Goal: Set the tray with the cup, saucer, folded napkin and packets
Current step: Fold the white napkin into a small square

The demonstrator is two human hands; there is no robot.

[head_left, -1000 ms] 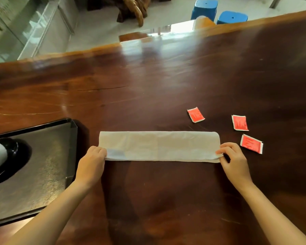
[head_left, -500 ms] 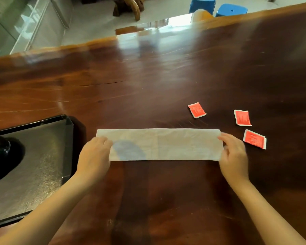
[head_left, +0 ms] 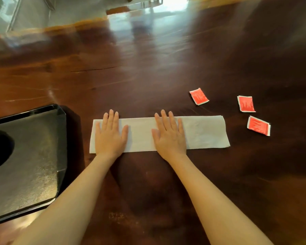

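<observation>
Left hand [head_left: 110,134], right hand [head_left: 169,134] flat, fingers straight, pressing napkin [head_left: 201,132]; packets [head_left: 199,96] beside.

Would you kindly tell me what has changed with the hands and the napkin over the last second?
Both hands let go of the ends of the napkin and slid inward. The left hand now presses flat on its left part, the right hand flat near its middle. The napkin remains a long folded strip on the table; the red packets stay to its right, the tray at the left.
</observation>
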